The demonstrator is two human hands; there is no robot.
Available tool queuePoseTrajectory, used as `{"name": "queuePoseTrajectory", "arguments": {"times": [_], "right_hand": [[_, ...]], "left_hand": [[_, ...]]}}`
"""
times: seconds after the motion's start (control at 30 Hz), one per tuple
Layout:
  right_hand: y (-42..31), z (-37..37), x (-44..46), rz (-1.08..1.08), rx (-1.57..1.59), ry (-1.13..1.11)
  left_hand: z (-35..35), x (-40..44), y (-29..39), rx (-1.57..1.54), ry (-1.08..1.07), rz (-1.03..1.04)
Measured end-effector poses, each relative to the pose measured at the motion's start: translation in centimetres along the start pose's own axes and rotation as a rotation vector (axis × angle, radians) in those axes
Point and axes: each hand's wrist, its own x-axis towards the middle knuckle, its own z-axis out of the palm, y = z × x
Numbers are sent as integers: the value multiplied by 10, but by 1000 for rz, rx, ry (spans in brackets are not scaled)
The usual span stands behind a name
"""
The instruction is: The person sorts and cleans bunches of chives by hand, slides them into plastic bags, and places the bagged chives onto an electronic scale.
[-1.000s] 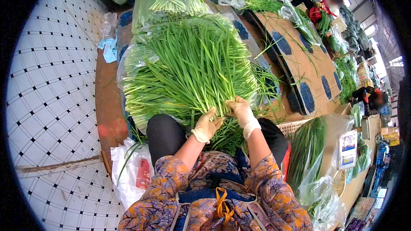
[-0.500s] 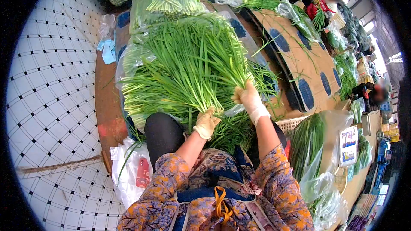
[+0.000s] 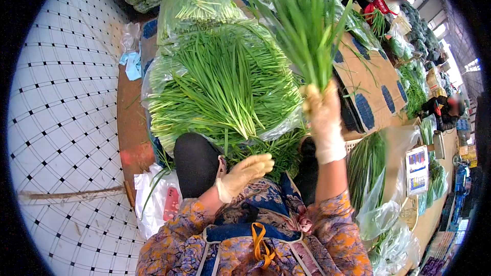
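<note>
My right hand, in a pale glove, is closed round the lower ends of a bunch of garlic chives. The bunch stands upright above the worktop, its long green leaves fanning up and slightly blurred. My left hand, gloved too, holds nothing; its fingers are stretched out flat in front of my lap. Ahead of me, a broad pile of chives lies on clear plastic, with its pale cut ends outward on the left and right. Loose chives lie between my knees, just beyond my left hand.
Beyond the pile sits a plastic bag of chives. To the right are a cardboard-covered board with blue patches, bagged chives and a printed card. A white bag lies at left. Other people work at far right.
My right hand has lifted a bunch of chives off the pile, up and to the right. My left hand has let go of the chives at the pile's near edge and drawn back toward my lap.
</note>
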Motion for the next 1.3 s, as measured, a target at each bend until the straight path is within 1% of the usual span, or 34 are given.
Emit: {"name": "queuePoseTrajectory", "arguments": {"times": [0.03,0.07,0.1,0.17,0.2,0.23,0.27,0.3,0.33,0.37,0.4,0.43,0.5,0.57,0.63,0.7,0.77,0.83,0.87,0.9,0.93,0.97,1.03,1.07,1.1,1.17,1.2,1.23,1.3], "right_hand": [[12,4,-14,83,-31,-48],[36,10,-28,115,-6,-69],[74,16,-43,91,-134,-117],[132,40,-84,330,411,-171],[142,40,-101,467,-120,-299],[158,39,-115,341,-220,-346],[165,39,-126,211,-321,-377],[172,34,-134,-3,-428,-358],[166,25,-134,-5,-476,-418],[154,12,-131,-6,-522,-475],[137,3,-125,85,-401,-542],[137,-3,-124,31,-366,-465],[103,-4,-115,362,-27,-329],[113,-5,-109,418,-187,-260],[115,3,-106,472,-94,-226],[98,17,-100,519,-163,-247],[113,30,-96,387,-468,-284],[134,41,-89,87,-760,-391],[137,41,-90,84,-759,-387],[140,41,-92,173,-565,-335],[140,42,-95,261,-369,-287],[140,41,-101,261,-368,-293],[135,35,-114,-67,-342,-328],[130,30,-119,-136,-318,-381],[125,26,-122,-132,-320,-380],[116,16,-127,-225,-416,-497],[113,10,-128,-258,-400,-515],[104,0,-129,-195,-319,-583],[98,-17,-129,-239,-363,-681]], "left_hand": [[5,6,5,20,-21,55],[8,11,10,21,-16,113],[-1,25,5,-18,-14,136],[-23,46,-12,-147,-62,178],[-20,44,-8,-186,41,94],[-27,45,-16,-189,45,87],[-36,49,-24,-226,102,104],[-44,52,-34,-265,159,121],[-45,50,-35,-270,161,115],[-44,46,-34,-302,66,115],[-42,43,-32,-335,-30,116],[-39,39,-29,-338,-30,112],[-32,31,-21,-482,-9,83],[-32,28,-19,-502,-29,71],[-36,26,-19,-598,-96,28],[-46,27,-31,-579,-87,15],[-45,25,-37,-444,39,96],[-46,25,-41,-420,53,95],[-46,26,-40,-528,-44,120],[-48,27,-38,-635,-141,147],[-51,28,-37,-633,-140,153],[-54,29,-39,-671,-140,140],[-59,32,-47,-750,-139,106],[-61,40,-50,-648,-10,59],[-62,43,-55,-651,-11,55],[-45,40,-44,-319,156,130],[-34,35,-34,-290,118,95],[-33,32,-31,-290,120,92],[-34,29,-30,-227,158,85]]}}
